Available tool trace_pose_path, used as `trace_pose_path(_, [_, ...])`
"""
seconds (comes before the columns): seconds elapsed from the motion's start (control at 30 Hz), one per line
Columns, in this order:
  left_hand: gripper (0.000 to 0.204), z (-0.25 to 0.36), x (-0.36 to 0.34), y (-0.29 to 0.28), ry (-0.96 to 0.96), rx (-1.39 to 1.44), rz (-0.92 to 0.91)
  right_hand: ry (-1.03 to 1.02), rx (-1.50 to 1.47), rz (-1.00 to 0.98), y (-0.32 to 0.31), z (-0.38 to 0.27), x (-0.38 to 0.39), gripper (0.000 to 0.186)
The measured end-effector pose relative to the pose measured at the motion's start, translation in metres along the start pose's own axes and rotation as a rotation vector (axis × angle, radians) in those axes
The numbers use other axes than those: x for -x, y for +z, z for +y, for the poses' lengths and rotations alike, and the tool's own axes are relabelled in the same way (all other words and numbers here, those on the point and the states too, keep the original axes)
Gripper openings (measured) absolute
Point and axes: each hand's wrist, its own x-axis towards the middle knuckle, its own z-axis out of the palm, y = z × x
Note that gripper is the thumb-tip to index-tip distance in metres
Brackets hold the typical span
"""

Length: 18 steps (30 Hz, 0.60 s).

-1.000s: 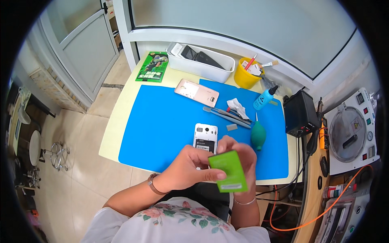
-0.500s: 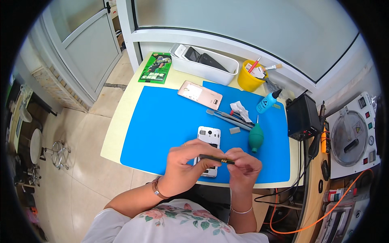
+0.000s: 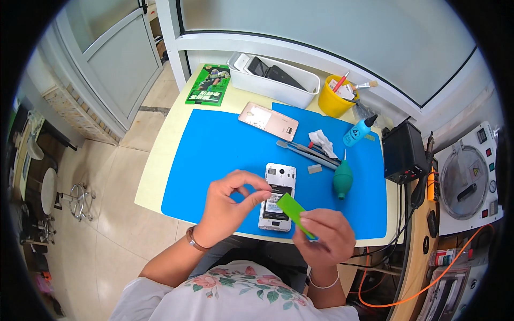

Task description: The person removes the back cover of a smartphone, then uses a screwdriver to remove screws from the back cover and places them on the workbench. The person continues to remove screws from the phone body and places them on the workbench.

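Right hand (image 3: 329, 238): fingers pinch a green battery (image 3: 293, 213) by its near right end, tilted, far left end up over the right side of a white phone (image 3: 277, 222). Left hand (image 3: 227, 200): thumb and index curl toward each other just left of the battery, nothing visible between them; can't tell if the tips meet. Phone lies back up, cover off, dark bay showing, at the near middle of a blue mat (image 3: 206, 155).

Farther out on the mat: small grey piece (image 3: 315, 168) right of the phone, green air blower (image 3: 342, 179) right of that. Tweezers (image 3: 308, 153) lie beyond the phone, white tissue (image 3: 321, 142) beside them, pink phone cover (image 3: 267, 121) far left of these. Blue bottle (image 3: 357, 132) stands far right.

Mat is on a pale yellow worktop (image 3: 152, 190). Far edge, left to right: green packet (image 3: 209, 85), white tray (image 3: 270, 88) holding phones, yellow cup (image 3: 332, 104) with a red pen and brush. Black box (image 3: 405, 152) at the right, white machine (image 3: 466, 171) beyond it.
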Motion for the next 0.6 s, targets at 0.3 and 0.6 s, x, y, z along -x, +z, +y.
trace_pose_path(0.3, [0.092,-0.008,0.010,-0.015,0.117,-0.716,-0.401,-0.169,0.324,-0.414,0.018,0.010,0.021,0.028])
trace_pose_path(0.6, [0.100,-0.012,0.014,-0.005,0.173,-0.832,-0.394,-0.083,0.348,-0.495,0.021,0.017,0.022,0.041])
